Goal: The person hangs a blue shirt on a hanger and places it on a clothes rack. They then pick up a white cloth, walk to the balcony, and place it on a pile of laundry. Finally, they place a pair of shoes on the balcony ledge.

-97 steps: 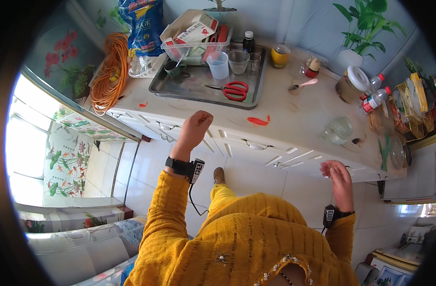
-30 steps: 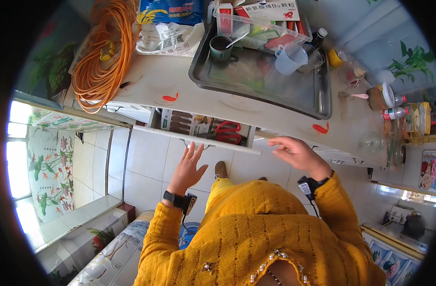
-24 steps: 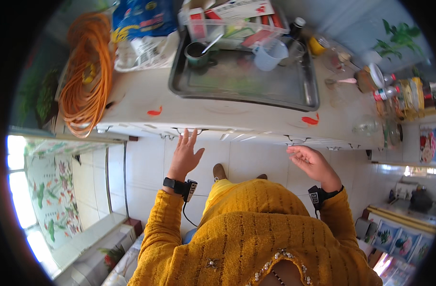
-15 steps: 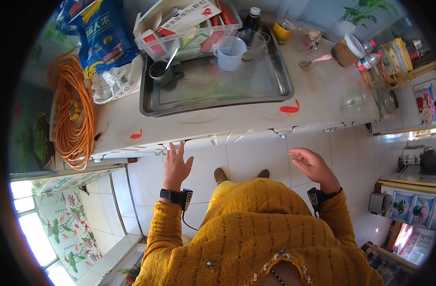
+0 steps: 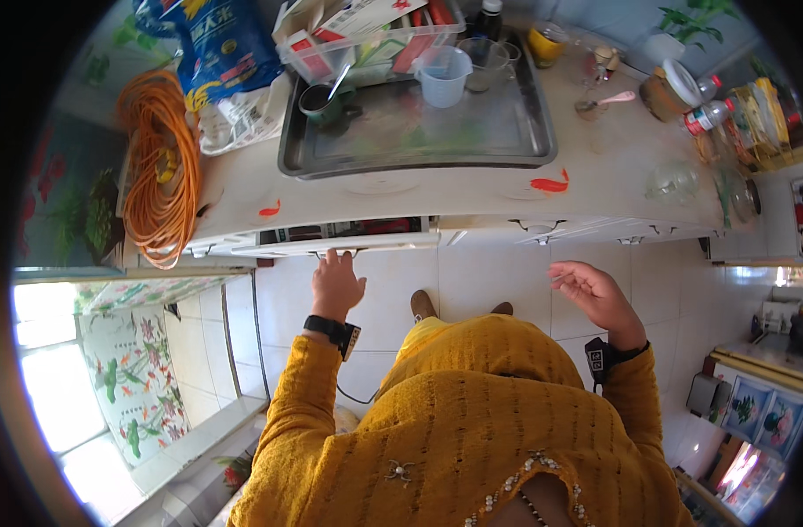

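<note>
A home kitchen: white counter (image 5: 472, 189) with drawers, metal tray (image 5: 419, 145) of cups, tiled floor (image 5: 472, 281).

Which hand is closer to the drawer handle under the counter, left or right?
Left. The left hand has its fingertips at the drawer handle of the slightly open drawer. The right hand is off to the right, open in the air, touching nothing.
</note>
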Tool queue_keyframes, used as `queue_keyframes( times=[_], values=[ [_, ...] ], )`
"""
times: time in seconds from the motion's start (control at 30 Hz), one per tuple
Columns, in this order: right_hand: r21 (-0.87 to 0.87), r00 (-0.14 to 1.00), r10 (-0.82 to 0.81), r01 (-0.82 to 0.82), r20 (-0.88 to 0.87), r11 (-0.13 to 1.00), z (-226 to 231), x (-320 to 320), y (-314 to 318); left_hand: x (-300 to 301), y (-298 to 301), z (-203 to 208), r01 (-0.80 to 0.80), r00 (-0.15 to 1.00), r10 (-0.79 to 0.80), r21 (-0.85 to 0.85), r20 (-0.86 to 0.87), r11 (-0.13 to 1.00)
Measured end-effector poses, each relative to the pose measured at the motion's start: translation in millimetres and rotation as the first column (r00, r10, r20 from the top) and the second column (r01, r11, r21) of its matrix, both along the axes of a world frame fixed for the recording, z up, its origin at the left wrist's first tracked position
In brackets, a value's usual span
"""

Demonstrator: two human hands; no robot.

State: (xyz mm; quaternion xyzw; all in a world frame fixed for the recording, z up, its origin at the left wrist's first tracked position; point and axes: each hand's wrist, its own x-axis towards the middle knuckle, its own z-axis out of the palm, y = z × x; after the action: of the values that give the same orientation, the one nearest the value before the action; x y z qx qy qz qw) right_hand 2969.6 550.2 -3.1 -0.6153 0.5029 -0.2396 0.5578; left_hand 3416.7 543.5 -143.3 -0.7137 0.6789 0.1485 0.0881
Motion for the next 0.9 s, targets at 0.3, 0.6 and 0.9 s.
queue_keyframes(
  times=[0.3, 0.6, 0.9],
  values=[
    [-0.155, 0.732, 0.653, -0.680, -0.195, 0.717, -43, 166, -77, 11, 89, 19, 0.037, 0.977, -0.040, -0.015, -0.212, 0.999],
    [0.177, 0.148, 0.684, -0.908, -0.714, 0.381, -109, 282, -119, 22, 102, 23, 0.059, 0.935, -0.055, 0.000, -0.351, 0.998],
    [-0.228, 0.667, 0.635, -0.738, -0.390, 0.635, -20, 235, -122, 29, 85, 11, 0.055, 0.920, -0.097, -0.122, -0.380, 0.991]
  ],
)
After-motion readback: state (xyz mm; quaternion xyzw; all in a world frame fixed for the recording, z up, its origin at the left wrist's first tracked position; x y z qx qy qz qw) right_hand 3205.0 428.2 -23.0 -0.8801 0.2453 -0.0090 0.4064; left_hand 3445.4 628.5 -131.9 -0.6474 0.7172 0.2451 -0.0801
